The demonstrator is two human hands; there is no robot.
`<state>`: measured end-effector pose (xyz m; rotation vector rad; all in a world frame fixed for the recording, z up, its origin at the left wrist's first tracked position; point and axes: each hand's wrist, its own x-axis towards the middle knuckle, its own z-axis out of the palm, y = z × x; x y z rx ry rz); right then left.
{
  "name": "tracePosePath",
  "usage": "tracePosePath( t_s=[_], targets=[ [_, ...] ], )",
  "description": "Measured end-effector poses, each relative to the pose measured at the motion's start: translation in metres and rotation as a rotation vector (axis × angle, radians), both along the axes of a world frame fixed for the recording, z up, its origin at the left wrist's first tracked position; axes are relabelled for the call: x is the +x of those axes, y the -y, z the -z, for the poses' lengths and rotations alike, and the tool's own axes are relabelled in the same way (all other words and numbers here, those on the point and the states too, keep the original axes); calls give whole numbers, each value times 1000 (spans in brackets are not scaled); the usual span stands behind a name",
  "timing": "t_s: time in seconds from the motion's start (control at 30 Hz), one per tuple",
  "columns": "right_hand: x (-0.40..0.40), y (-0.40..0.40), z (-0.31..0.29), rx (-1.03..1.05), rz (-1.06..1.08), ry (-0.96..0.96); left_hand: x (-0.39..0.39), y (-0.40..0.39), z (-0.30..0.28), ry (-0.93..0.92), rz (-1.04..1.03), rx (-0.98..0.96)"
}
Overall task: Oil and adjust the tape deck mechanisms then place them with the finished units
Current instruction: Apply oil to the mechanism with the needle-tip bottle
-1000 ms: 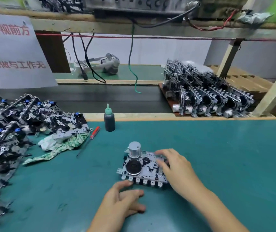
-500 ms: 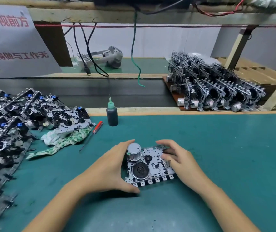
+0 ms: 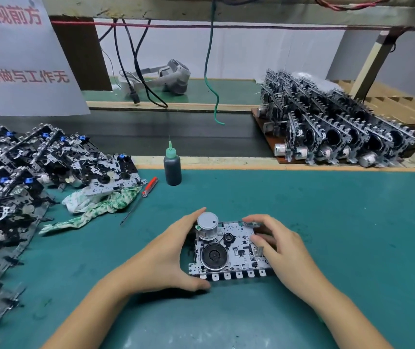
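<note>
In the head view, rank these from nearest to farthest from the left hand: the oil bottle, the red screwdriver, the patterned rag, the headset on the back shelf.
Measured from the left hand:
1. Patterned rag, on the mat to its left and beyond.
2. Red screwdriver, just past the rag's right edge; close to the rag's rank.
3. Oil bottle, upright at the mat's far edge.
4. Headset, on the back shelf.

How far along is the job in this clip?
Done: rows of units stand on the board at far right. In hand: both the left hand and right hand grip one mechanism on the mat; the oil bottle stands untouched. Left: the pile at left.
</note>
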<state>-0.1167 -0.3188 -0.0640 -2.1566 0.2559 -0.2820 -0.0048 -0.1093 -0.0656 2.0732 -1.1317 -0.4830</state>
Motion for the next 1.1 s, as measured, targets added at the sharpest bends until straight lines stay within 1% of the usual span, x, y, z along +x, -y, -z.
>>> tracePosePath(
  t_s=[0.33, 0.47, 0.53, 0.77, 0.97, 1.03, 1.07, 1.1],
  targets=[
    [0, -1, 2, -36, 5, 7, -6, 3, -1, 9, -5, -36],
    [-1, 0, 2, -40, 9, 6, -13, 10, -1, 132, -69, -79],
    [-1, 0, 1, -42, 11, 7, -13, 11, -2, 165, -77, -82],
    [-4, 2, -3, -66, 16, 4, -5, 4, -1, 102, -32, -30],
    [-5, 4, -8, -14, 35, -3, -6, 1, -1, 91, -30, -4],
    [-7, 7, -14, 39, 3, -40, -6, 0, 0, 79, -15, 8],
    [-9, 9, -18, 29, -54, -93, -5, 0, 0, 78, -6, 15],
    [-12, 11, -23, -37, -131, -159, -5, 0, 0, 82, 1, 19]
  ],
)
